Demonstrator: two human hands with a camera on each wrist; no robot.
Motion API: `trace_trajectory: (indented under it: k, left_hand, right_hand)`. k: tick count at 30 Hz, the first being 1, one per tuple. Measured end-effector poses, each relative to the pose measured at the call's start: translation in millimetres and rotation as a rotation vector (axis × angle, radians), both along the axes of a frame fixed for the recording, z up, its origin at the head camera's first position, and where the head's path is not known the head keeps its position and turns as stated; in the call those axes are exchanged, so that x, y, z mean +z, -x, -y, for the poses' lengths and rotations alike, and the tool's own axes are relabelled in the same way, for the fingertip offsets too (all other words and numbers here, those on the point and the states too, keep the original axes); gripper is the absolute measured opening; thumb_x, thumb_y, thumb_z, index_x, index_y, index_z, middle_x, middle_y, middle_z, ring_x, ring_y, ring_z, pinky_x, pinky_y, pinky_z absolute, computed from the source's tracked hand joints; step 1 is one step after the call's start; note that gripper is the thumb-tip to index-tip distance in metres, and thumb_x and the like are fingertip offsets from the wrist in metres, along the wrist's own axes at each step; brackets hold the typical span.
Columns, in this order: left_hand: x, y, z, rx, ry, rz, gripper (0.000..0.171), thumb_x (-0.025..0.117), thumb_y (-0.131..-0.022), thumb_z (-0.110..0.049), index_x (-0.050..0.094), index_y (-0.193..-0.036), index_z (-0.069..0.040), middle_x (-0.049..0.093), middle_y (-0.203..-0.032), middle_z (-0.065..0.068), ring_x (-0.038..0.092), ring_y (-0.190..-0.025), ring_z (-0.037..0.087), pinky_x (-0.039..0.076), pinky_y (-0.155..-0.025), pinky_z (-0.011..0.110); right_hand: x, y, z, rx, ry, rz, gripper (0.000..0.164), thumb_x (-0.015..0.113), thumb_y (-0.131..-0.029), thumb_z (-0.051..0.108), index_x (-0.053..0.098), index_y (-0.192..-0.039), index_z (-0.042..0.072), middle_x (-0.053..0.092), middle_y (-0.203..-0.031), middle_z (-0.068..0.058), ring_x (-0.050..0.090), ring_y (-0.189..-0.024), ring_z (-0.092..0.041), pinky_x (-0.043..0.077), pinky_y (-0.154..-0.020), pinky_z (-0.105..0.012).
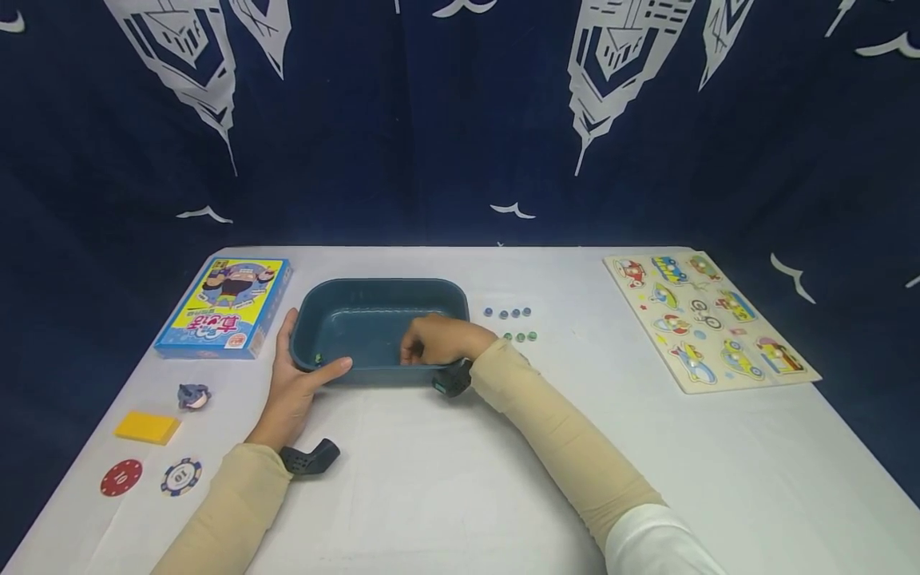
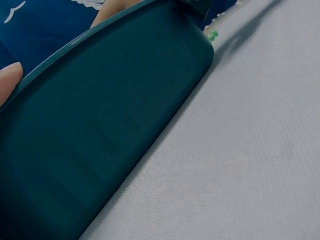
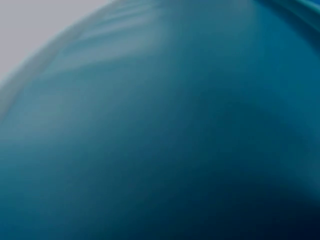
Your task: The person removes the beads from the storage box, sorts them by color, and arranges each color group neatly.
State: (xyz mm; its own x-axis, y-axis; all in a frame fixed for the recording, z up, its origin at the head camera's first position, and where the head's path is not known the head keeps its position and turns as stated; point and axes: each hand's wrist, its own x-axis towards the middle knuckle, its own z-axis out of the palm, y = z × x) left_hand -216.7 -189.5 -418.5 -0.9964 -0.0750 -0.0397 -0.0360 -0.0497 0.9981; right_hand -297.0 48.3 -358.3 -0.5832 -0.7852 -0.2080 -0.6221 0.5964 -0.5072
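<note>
Seemingly the job's midway: beads (image 1: 516, 314) line the table (image 1: 431, 479) beside the tray (image 1: 381, 374) the left hand (image 1: 293, 393) grips, a green bit (image 1: 319, 359) remains inside, and whether the dipping right hand (image 1: 444, 339) holds anything, I can't tell.

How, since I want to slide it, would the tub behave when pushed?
The tub looks unbent where the left hand grips it, so it's probably stiff. Its broad, low shape should resist tipping; its smooth sheen suggests slipperiness.

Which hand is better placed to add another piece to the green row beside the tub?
Probably the right hand: it reaches into the tub on the side nearer the green pieces, while the left hand grips the opposite end, farther from them. What the right hand holds, if anything, is hidden.
</note>
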Motion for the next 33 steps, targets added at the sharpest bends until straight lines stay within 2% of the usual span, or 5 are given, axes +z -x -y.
trace_trajectory:
  k: [9, 14, 19, 24, 33]
  left_hand:
    - [1.6, -0.6, -1, 0.010, 0.014, 0.006, 0.113, 0.079, -0.084, -0.008, -0.001, -0.159, -0.039, 0.001, -0.165, -0.015, 0.002, -0.152, 0.013, 0.016, -0.123, 0.038]
    - [1.2, -0.4, -2, 0.017, 0.013, 0.011, 0.114, 0.079, -0.084, -0.007, 0.000, -0.159, -0.038, 0.000, -0.166, -0.014, 0.002, -0.152, 0.013, 0.017, -0.123, 0.038]
    - [2.6, -1.0, -2, 0.028, 0.023, 0.016, 0.113, 0.079, -0.084, -0.007, 0.000, -0.159, -0.040, 0.000, -0.165, -0.017, 0.002, -0.152, 0.011, 0.017, -0.123, 0.037]
    - [3.1, -0.4, -2, 0.027, 0.019, 0.012, 0.113, 0.079, -0.084, -0.007, 0.000, -0.158, -0.040, 0.000, -0.165, -0.017, 0.001, -0.152, 0.011, 0.016, -0.123, 0.037]
    - [1.7, -2.4, -3, 0.017, -0.004, -0.020, 0.115, 0.080, -0.083, -0.005, 0.000, -0.160, -0.034, 0.001, -0.166, -0.011, 0.002, -0.153, 0.016, 0.016, -0.123, 0.040]
  right_hand:
    - [-3.1, -3.0, -16, 0.002, 0.328, -0.077, 0.013, 0.070, -0.087, 0.001, 0.075, -0.097, 0.007, 0.070, -0.082, 0.005, 0.061, -0.072, -0.005, 0.053, -0.068, -0.020]
    - [-2.5, -6.5, -35, -0.051, 0.508, -0.051, 0.013, 0.072, -0.089, 0.006, 0.074, -0.101, 0.005, 0.066, -0.079, 0.005, 0.060, -0.069, -0.010, 0.054, -0.067, -0.024]
    - [-0.6, -1.1, -65, -0.208, 0.752, 0.033, 0.015, 0.073, -0.089, 0.004, 0.072, -0.104, 0.001, 0.064, -0.077, -0.002, 0.055, -0.067, -0.014, 0.048, -0.061, -0.025]
    - [-1.8, 12.2, -104, -0.414, 0.907, 0.004, 0.016, 0.071, -0.090, 0.005, 0.071, -0.105, -0.001, 0.064, -0.073, -0.005, 0.050, -0.060, -0.012, 0.043, -0.053, -0.023]
    - [-25.9, 29.3, -171, -0.730, 0.827, -0.019, 0.021, 0.074, -0.090, 0.018, 0.073, -0.106, 0.005, 0.057, -0.068, -0.007, 0.040, -0.055, -0.010, 0.034, -0.048, -0.022]
